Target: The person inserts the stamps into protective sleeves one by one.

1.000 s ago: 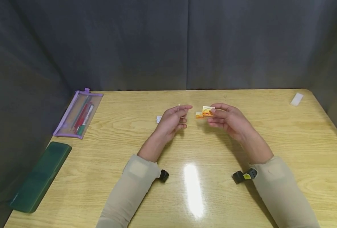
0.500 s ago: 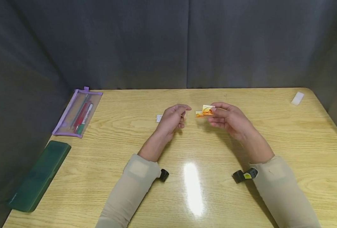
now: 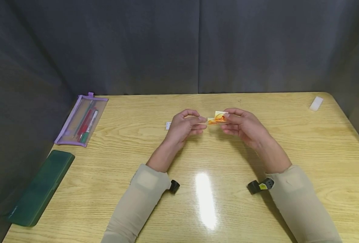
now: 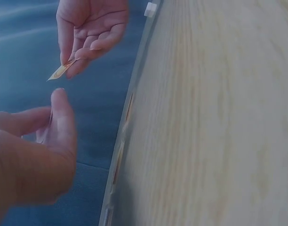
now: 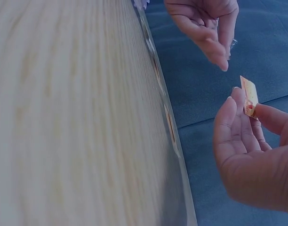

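My right hand pinches a small yellow-orange printed card piece between thumb and fingers, above the table. A second orange printed part shows lower and to its left; whether the two are joined I cannot tell. The right wrist view shows the orange piece held upright by its lower end. Opposite it, my left hand has its fingertips close to the orange part, with a slight gap in the left wrist view. A small clear plastic piece sits between the left thumb and finger, partly hidden.
A small white label-like piece lies left of the left hand. On the table's left are a mesh pouch with pens and a green case. A white block lies at the far right, before dark curtains.
My left hand has straightened its fingers somewhat and brought its thumb rightward, near the orange part. The right hand keeps its pinch almost unmoved.
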A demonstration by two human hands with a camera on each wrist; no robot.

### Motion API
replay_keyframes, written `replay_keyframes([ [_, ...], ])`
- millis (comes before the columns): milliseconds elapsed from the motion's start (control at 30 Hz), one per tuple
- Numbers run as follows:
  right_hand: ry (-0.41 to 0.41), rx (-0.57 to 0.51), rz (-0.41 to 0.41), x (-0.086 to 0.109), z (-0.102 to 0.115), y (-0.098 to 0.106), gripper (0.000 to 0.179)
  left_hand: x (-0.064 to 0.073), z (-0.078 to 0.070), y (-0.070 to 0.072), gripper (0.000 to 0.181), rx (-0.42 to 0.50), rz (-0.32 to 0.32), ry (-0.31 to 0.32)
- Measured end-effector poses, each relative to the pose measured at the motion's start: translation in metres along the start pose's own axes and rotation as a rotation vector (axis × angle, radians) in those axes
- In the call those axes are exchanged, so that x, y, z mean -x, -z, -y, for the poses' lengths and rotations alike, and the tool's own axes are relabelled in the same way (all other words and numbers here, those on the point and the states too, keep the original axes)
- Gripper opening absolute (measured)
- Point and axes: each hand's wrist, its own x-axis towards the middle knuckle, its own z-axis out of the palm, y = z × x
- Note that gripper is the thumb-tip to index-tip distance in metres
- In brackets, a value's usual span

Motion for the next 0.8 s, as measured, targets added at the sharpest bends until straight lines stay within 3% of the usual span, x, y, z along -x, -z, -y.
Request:
replay_keyframes([
  [67,0.001,0.010,-0.002,-0.0001,-0.0001,-0.0005,0.025,0.0000,-0.0004,-0.0004,0.009,-0.004,-0.010,0.010],
  [167,-0.002,0.023,-0.007,-0.0003,-0.0003,-0.0008,0.025,-0.0001,-0.0007,-0.0011,0.022,-0.014,-0.016,0.011],
  [433,-0.010,0.022,-0.006,-0.0005,-0.0002,-0.0006,0.026,0.0012,-0.0006,-0.0005,0.039,-0.125,0.015,-0.055],
  [567,-0.003,0.017,-0.011,-0.0006,-0.0007,-0.0004,0.023,0.0015,-0.0008,-0.0008,0.037,-0.164,0.003,-0.079],
  [800,0.010,-0.009,-0.018,-0.0007,0.0002,0.0011,0.021,0.0013,-0.0028,-0.0017,0.029,-0.113,0.022,-0.050],
])
